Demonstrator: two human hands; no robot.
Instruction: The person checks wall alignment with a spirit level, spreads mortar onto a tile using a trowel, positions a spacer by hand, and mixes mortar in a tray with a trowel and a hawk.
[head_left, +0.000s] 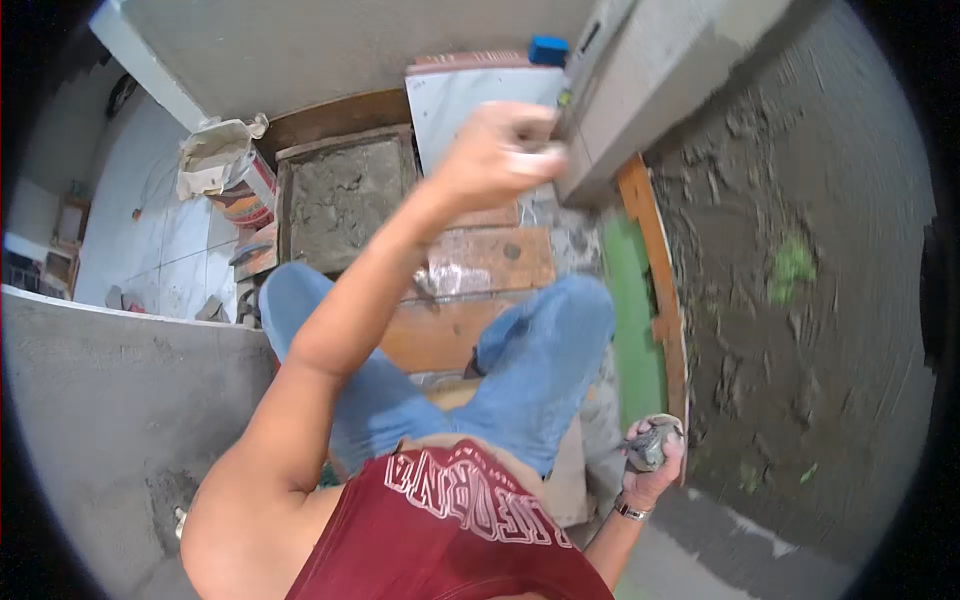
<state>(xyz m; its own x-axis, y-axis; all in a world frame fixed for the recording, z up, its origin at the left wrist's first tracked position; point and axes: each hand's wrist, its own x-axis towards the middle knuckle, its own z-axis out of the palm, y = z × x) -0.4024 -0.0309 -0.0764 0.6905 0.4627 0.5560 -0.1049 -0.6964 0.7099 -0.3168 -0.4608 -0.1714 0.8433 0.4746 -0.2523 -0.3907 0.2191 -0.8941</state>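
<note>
Head view, sole entry.

Item: lump of wet grey mortar (648, 450). Located at the lower right, within the right hand (668, 478), beside the lower end of a wooden strip (658, 270). It is gripped by curled fingers, which are wrapped partway around it; the wrist is fitted with a metal-banded watch (629, 510).

Item: left hand (505, 155). Raised in front of a white panel (440, 115), close to a grey post (665, 75) and a slotted bar (592, 40) standing against it. The fingers are loosely bent and blurred; whether anything is held, or the bar touched, cannot be told.

Surroundings: a mortar-coated surface (740, 350), ridged and uneven; a green strip (632, 310) alongside; wooden boards (490, 260); a wood-rimmed tray (345, 143) filled with mortar; a bucket (248, 195); a blue block (547, 50) above the panel.

Hazards, as judged: mortar could be dropped onto the green strip if the soft lump is squeezed too hard or carried loosely. The bar could be knocked out of line by a brush from the left hand. The wooden strip could be shifted by pressure from the right wrist.

Markings: large outlined capitals, partly read as "IFORNIA", are borne by the dark red shirt (430, 545); a smaller line there is not securely legible. Printing is carried by the bucket's red-and-white label, but no brand can be read.
</note>
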